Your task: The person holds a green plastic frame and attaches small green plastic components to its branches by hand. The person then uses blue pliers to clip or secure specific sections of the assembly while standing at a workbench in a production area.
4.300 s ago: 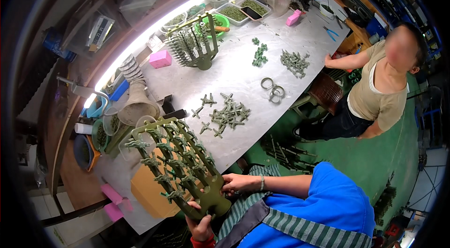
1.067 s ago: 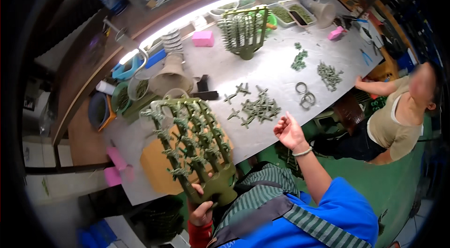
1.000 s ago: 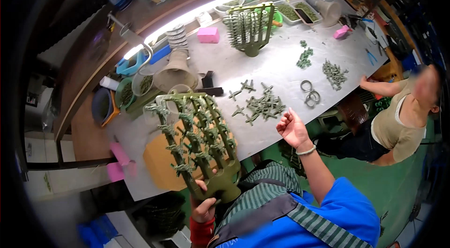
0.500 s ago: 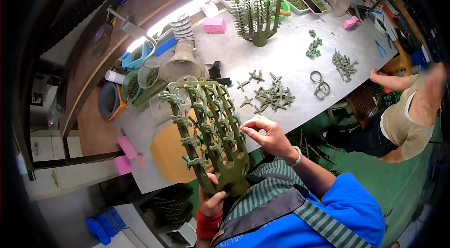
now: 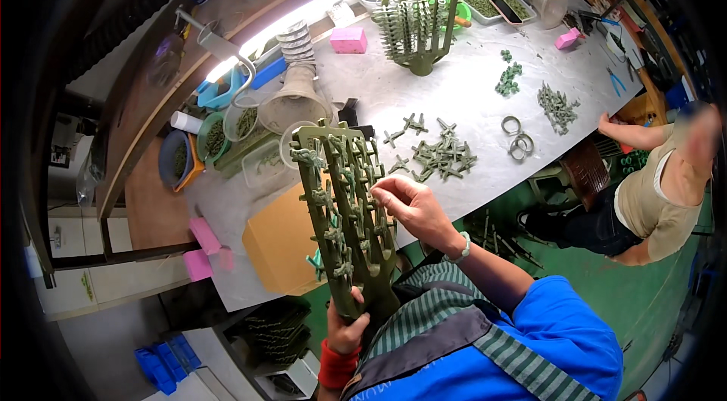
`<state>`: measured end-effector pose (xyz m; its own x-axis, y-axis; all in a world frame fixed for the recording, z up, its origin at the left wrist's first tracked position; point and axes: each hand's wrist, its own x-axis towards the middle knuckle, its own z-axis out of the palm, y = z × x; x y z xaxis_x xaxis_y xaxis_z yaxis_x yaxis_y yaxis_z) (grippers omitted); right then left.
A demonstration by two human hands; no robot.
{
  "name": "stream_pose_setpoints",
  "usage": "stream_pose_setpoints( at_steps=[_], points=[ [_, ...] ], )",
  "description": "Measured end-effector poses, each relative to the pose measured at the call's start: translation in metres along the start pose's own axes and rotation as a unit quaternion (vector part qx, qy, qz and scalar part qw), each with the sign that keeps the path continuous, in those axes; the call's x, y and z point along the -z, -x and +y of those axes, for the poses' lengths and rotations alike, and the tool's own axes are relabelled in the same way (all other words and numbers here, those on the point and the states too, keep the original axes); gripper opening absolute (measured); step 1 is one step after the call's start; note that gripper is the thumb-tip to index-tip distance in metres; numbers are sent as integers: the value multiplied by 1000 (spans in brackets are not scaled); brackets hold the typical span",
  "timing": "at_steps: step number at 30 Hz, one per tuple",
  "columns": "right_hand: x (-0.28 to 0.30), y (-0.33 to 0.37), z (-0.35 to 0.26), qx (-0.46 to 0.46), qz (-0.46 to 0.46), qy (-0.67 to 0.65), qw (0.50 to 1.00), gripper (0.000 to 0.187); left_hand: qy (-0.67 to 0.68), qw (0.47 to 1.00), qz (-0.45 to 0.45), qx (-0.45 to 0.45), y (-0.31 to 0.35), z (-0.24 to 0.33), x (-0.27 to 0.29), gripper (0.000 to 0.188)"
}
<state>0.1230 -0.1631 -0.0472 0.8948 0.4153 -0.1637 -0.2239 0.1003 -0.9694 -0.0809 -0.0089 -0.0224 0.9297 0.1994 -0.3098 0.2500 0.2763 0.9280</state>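
Note:
An olive-green rack (image 5: 350, 208) with several long bars stands upright in front of me, small grey-green pieces clinging along its bars. My left hand (image 5: 348, 325) wraps around its lower end. On its right side, my right hand (image 5: 413, 208) has thumb and fingertips pinched together against the outer bar; whatever is between them is too small to make out. A bright green piece (image 5: 316, 261) sticks out at the rack's lower left. Beyond the rack lies a pile of grey-green cross-shaped pieces (image 5: 443, 155) on the white table.
A second loaded rack (image 5: 416, 30) stands at the back of the table (image 5: 469, 75). Rings (image 5: 521, 146), green bits (image 5: 507, 81) and a small-part heap (image 5: 557, 109) lie to the right. A funnel-shaped hose end (image 5: 295, 102) is at left. Another person (image 5: 659, 181) is at the right.
The rack has turned and shifted a little to the right, showing its bars more edge-on. My right hand has moved slightly left and up, onto the rack's side.

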Motion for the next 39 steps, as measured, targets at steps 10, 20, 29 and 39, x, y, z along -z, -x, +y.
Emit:
stream_pose_setpoints(
  at_steps=[10, 20, 29, 39],
  points=[
    [9, -28, -3, -7, 33, -56, 998, 20, -47, 998, 1, 29, 5, -1, 0, 53],
    [5, -32, -38, 73, 64, -63, 993, 21, 16, 997, 11, 81, 10, -5, -2, 62],
    [2, -41, -61, 156, 65, 3, 986, 21, -5, 997, -7, 76, 5, -1, -7, 53],
    [4, -36, -80, 340, 69, 140, 927, 27, -32, 998, -35, 40, -1, 7, -16, 44]
  ],
)
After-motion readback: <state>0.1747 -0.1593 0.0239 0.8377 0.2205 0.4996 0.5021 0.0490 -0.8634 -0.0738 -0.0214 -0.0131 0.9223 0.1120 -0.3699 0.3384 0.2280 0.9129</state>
